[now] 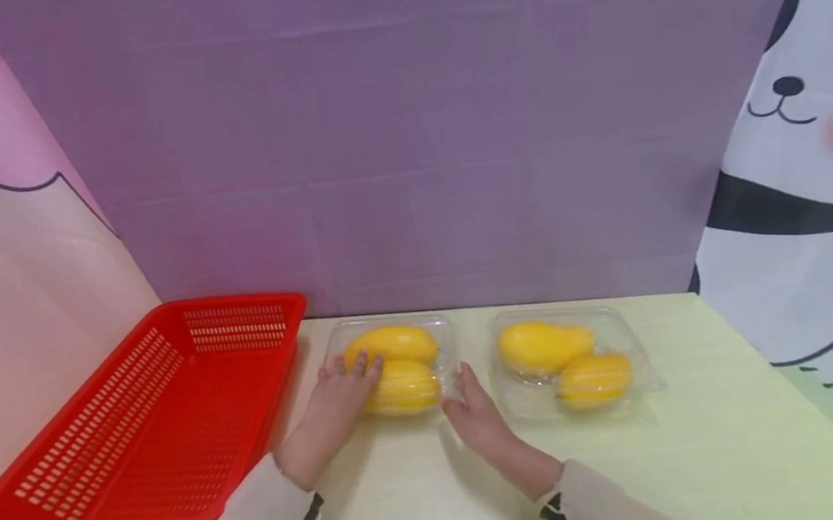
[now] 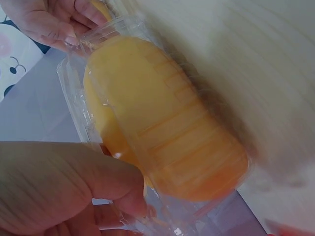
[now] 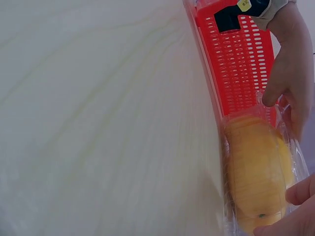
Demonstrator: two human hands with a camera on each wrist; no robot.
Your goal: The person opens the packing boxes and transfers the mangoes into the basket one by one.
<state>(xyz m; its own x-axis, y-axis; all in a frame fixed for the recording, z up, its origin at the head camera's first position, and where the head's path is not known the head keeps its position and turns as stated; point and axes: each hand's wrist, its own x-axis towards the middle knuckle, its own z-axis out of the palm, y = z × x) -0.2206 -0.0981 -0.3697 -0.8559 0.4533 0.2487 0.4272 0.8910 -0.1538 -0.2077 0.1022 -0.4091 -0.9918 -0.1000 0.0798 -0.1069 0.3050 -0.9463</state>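
A clear plastic box with two oblong yellow fruits in it stands at the middle of the table, beside the basket. My left hand grips the box's left end; in the left wrist view its thumb bends over the thin plastic edge, with the other fingers partly hidden below. At the opposite end my right hand holds the rim between thumb and fingers. The right wrist view shows its fingertips against the plastic. Through the clear wall, one fruit shows up close.
A second clear box with two yellow fruits lies to the right on the pale table. On the left is a red slotted basket. A purple cloth wall rises behind the table, with printed side panels.
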